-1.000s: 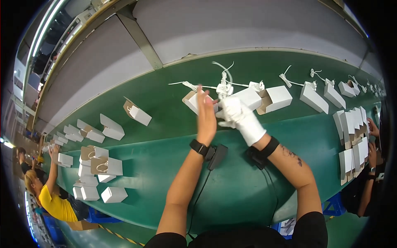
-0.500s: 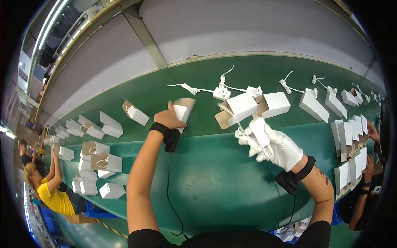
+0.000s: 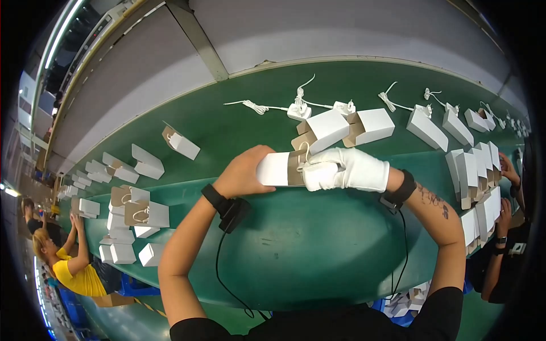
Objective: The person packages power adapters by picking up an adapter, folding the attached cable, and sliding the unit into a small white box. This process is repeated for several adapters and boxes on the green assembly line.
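My bare left hand (image 3: 244,171) grips the closed end of a small white carton (image 3: 274,169), which lies sideways above the green bench with its brown inner flap to the right. My right hand (image 3: 355,169), in a white glove, is closed at the carton's open end around a white power adapter. White on white, the adapter's outline is hard to part from the glove's fingers. A loop of its white cable (image 3: 303,150) stands up by the flap. How far the adapter reaches into the carton is hidden.
Beyond my hands lie two open white cartons (image 3: 327,129) and several adapters with bundled cables (image 3: 298,111). More cartons (image 3: 149,213) stand at left and right (image 3: 472,176). A person in yellow (image 3: 79,273) sits at left; another person's hands (image 3: 505,213) are at right. Black cords hang from my wrists.
My left hand has brought the carton nearer and turned it sideways. My right hand has moved left and up with the adapter, so both hands now meet at the carton.
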`<state>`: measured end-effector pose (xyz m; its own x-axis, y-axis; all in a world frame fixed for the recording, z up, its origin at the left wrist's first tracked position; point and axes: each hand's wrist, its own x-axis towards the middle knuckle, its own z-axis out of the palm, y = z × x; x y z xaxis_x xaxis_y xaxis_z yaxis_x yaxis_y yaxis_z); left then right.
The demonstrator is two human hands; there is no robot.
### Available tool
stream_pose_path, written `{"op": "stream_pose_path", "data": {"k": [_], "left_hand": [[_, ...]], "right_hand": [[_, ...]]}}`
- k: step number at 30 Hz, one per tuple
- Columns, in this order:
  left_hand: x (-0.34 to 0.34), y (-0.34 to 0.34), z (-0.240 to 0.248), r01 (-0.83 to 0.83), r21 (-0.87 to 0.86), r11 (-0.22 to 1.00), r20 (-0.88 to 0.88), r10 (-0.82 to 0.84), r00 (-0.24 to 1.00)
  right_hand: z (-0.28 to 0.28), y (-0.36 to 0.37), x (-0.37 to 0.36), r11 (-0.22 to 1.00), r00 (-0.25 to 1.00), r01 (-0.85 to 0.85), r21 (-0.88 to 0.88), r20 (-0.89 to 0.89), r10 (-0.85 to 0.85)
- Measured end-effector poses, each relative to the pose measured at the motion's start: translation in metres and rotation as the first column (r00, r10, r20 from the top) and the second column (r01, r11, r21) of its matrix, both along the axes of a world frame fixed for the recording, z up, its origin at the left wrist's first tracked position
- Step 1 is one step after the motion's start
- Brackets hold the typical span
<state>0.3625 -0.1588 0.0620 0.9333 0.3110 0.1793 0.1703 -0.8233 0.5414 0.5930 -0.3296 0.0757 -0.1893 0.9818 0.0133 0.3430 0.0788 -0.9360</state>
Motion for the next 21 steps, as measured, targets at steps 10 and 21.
{"op": "stream_pose_path", "data": {"k": [10, 21], "left_hand": [[0.000, -0.021, -0.031, -0.143, 0.033, 0.989, 0.133, 0.138, 0.982], [0.005, -0.011, -0.038, -0.299, 0.320, 0.899, 0.205, 0.242, 0.948]], "right_hand": [[0.030, -0.002, 0.021, 0.929, 0.968, -0.156, -0.335, 0.135, 0.211], [0.004, -0.060, 0.035, 0.912, 0.747, -0.060, -0.405, -0.624, -0.228]]}}
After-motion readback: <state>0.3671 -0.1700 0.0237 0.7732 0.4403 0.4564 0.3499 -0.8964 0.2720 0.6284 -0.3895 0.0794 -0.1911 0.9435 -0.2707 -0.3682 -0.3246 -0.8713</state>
